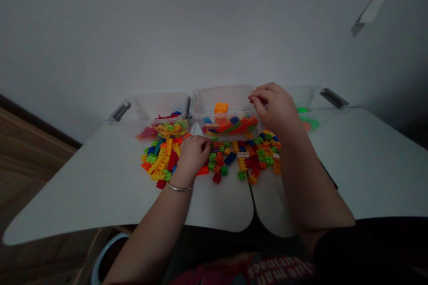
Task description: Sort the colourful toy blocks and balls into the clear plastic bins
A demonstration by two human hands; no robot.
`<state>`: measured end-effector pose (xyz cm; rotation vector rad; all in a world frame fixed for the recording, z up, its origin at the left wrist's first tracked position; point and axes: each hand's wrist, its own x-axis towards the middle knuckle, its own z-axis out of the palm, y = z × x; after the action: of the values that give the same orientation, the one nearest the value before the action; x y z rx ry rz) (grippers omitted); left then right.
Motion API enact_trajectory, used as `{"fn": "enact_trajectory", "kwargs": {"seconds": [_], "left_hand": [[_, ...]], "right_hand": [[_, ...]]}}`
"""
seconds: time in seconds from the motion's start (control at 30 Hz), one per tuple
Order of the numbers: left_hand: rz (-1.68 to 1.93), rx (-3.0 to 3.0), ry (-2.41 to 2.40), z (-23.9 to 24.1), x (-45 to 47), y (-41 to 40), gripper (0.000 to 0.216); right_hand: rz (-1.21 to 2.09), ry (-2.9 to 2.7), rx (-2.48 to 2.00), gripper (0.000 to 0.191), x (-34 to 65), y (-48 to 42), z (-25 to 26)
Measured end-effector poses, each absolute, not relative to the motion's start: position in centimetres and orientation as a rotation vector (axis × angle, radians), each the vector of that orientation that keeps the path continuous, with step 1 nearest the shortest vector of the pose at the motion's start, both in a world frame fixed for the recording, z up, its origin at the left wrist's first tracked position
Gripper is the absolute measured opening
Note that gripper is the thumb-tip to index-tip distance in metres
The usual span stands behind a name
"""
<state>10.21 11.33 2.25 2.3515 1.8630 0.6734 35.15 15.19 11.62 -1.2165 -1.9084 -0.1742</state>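
Observation:
My right hand (pixel 274 106) is raised over the right rim of the middle clear plastic box (pixel 222 91). Its fingers pinch a small red building block (pixel 251 101), of which only a bit shows. On the heap of loose building blocks (pixel 163 162) rests my left hand (pixel 193 155), a silver bangle on its wrist. The left fingers are curled together, and whatever they hold, if anything, is hidden. Inside the middle box lie orange, red, blue and green pieces, with an orange block (pixel 221 107) on top.
At the left stands a clear box (pixel 160 98) with yellow and red pieces. Another clear box (pixel 302 93), partly behind my right arm, has green and orange round pieces. A seam splits the white table (pixel 220 209). The wall (pixel 200 22) rises behind the boxes.

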Motion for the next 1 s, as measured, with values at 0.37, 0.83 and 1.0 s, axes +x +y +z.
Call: {"fn": "enact_trajectory", "kwargs": {"seconds": [0.37,0.83,1.0], "left_hand": [[0.676,2.348,1.886,2.09,10.28,11.38,0.030],[0.676,2.371,1.861,2.16,10.22,11.38,0.029],[0.673,2.363,1.874,2.24,10.29,11.29,0.028]], "right_hand": [[-0.119,-2.211,-1.421,0.042,35.08,15.53,11.22],[-0.149,-2.417,-1.610,0.046,34.38,14.75,11.98],[-0.150,-2.319,-1.490,0.040,34.61,14.60,12.04]]}}
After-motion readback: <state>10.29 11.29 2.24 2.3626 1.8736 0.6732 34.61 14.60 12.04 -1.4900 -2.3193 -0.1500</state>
